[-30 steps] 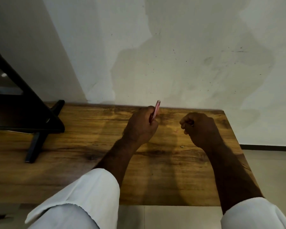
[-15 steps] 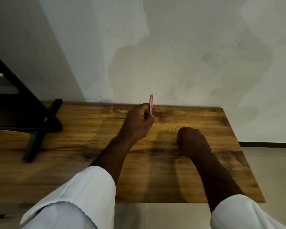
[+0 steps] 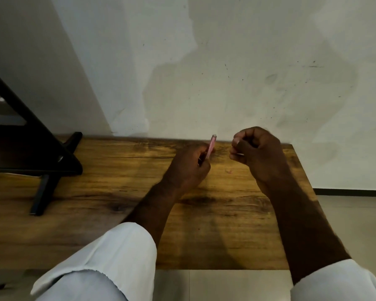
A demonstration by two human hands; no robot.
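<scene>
My left hand (image 3: 189,168) grips a pink pen barrel (image 3: 211,147) above the far part of the wooden table (image 3: 117,192). The barrel tilts up and to the right, and its open end points toward the wall. A little to the right, at about the same height, my right hand (image 3: 258,153) is raised off the table with its fingers curled. Its fingertips pinch a small thin pale part (image 3: 239,154), which is too small to identify. The two hands are a short gap apart. A tiny pink speck (image 3: 228,171) lies on the table between them.
A black metal stand (image 3: 46,161) rests on the table's left part, one foot reaching toward me. A stained white wall (image 3: 226,72) runs along the table's far edge. The table's right edge drops to a tiled floor (image 3: 356,224).
My right hand was down on the table half a second ago. It has since lifted up and away from me, level with the pen barrel. My left hand has tilted the barrel slightly to the right.
</scene>
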